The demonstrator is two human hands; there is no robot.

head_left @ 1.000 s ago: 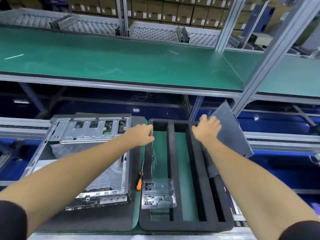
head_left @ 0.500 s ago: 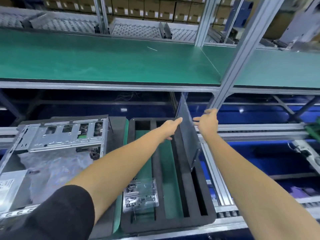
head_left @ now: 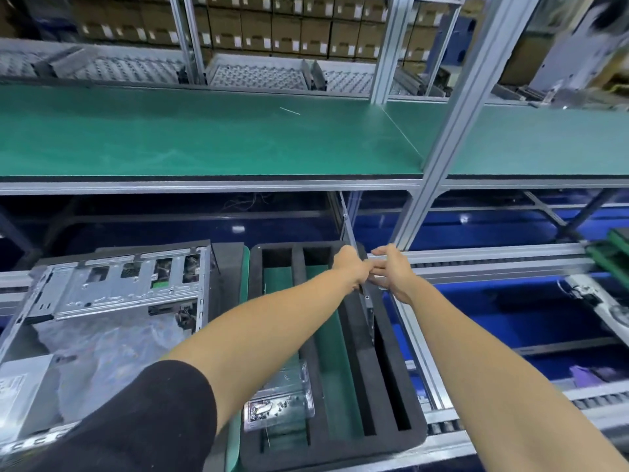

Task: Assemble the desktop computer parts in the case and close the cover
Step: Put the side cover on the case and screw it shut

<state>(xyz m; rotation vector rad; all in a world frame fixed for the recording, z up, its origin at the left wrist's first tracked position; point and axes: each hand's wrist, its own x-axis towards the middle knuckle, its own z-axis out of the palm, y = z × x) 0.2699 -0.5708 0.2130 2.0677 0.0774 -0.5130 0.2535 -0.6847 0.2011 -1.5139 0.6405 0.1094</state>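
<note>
A long green matted shelf (head_left: 211,137) on pale aluminium posts runs above and behind the foam tray (head_left: 391,379), with rows of brown cartons (head_left: 258,25) stacked beyond it. The surface (head_left: 243,287) under the tray wears the same green mat, and a roller rail (head_left: 476,260) of ribbed metal passes just right of the tray, over blue floor.

Left of the tray lies the case (head_left: 112,287), an open box of bare stamped steel, punched with slots, crinkled clear plastic film slack inside it. The tray itself is black, soft-looking foam, a rounded rectangle cut into long parallel slots that show green mat through them.

The cover (head_left: 369,308), a thin flat grey metal panel, stands on edge in the tray's right-hand slot, seen almost end-on and tilted slightly, its top rising above the tray's far rim.

Both bare arms reach to the tray's far right corner. The left hand (head_left: 350,267), below a black sleeve, closes its fingers on the cover's left face near the top. The right hand (head_left: 394,270) holds the opposite face, thumb up, fingers pinching the panel's edge and touching the left hand.

In the tray's left slot at its near end sits a small clear plastic box (head_left: 279,403) of screws
</note>
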